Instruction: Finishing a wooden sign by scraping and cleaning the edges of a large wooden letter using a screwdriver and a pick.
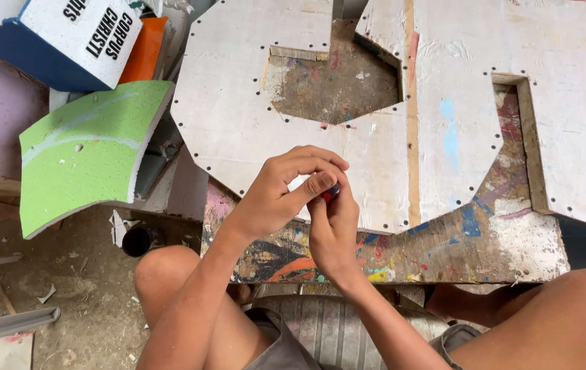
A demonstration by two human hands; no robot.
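While both hands meet over the near edge of the paint-stained tabletop (444,253), the left hand (276,195) and right hand (334,229) pinch a small red and dark object (331,192) between their fingertips. Just beyond the hands lies a white cut-out panel (238,103) edged with dark dots. Far left of them rests a curved green foam piece (80,151).

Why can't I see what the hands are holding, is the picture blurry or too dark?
In the head view the light is soft and even daylight, with no glare on the white board; the left hand and right hand look sharp, but the small red and dark thing is mostly hidden by fingers, not blur; only faint shadows fall beneath the hands.
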